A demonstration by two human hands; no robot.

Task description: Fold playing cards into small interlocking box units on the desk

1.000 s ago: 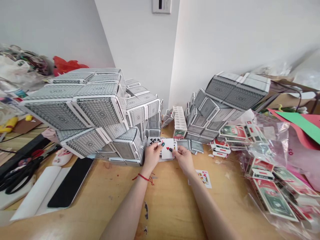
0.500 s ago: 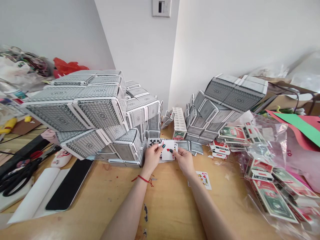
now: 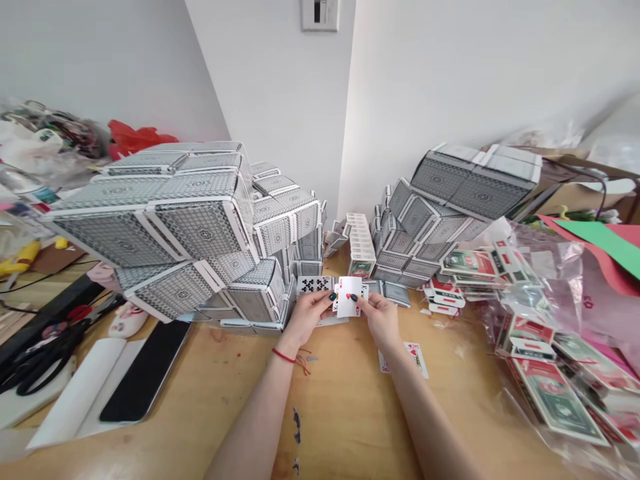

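Both my hands meet at the middle of the wooden table (image 3: 345,413) and pinch a small fan of face-up playing cards. The front card is an ace of hearts (image 3: 349,297); a clubs card (image 3: 312,285) shows behind it on the left. My left hand (image 3: 311,316), with a red string on the wrist, grips the cards' left side. My right hand (image 3: 382,315) grips their right side. A face-up court card (image 3: 416,356) lies flat on the table beside my right forearm.
A big block built of grey-backed cards (image 3: 170,220) stands at the left, a second one (image 3: 445,200) at the back right. Flat green-and-red card boxes (image 3: 545,380) and plastic wrap crowd the right. A black phone (image 3: 137,370), white paper and scissors (image 3: 35,353) lie at the left.
My hands have lifted the cards a little and shifted them slightly to the right, and the fan has tilted more upright. The view has moved slightly too.
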